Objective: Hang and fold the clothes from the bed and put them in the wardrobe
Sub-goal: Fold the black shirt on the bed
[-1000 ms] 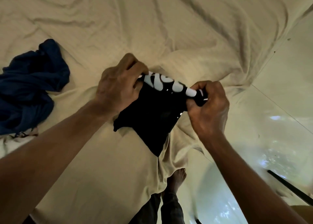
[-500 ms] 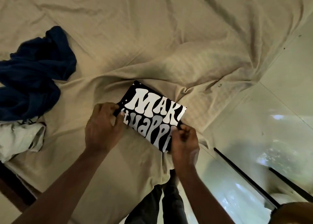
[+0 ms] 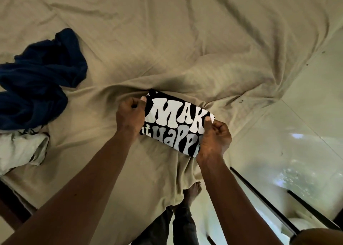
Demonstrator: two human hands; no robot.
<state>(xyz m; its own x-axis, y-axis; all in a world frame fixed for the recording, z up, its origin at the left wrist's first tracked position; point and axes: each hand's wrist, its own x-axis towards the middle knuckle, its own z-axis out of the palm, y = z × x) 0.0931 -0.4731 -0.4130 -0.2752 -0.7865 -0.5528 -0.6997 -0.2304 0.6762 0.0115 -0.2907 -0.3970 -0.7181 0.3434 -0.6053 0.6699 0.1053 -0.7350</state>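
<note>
A rumpled beige bed sheet [image 3: 167, 40] with a faint woven stripe covers the bed and hangs over its near edge; a glossy pale floor [image 3: 297, 115] shows to the right. Nearest the camera, a bare foot [image 3: 193, 191] and dark trouser legs stand on that floor against the hanging sheet. Two thin black bars [image 3: 259, 198] slant across the lower right, and what they belong to cannot be told.

Both bare forearms reach forward over the edge to a folded black T-shirt [image 3: 174, 122] close to the bed's near right corner. It is a compact soft rectangle whose long axis runs from far left to near right. Bold, rounded white lettering faces up, tilted clockwise to the viewer, with "MAK" above a second line partly covered by the hands. Whether it rests on the sheet or is held just above it cannot be told.

The left hand [image 3: 130, 113] pinches the far-left short end, thumb on top by the corner and fingers curled. The right hand [image 3: 215, 139] grips the near-right short end, thumb pressed on the print and fingers curled beneath.

Well apart at the left edge lies a crumpled pale garment [image 3: 20, 148]. Just beyond it and touching it is a heaped navy garment [image 3: 37, 81] in thick, soft folds. Past these, the sheet stretches away in long creases
</note>
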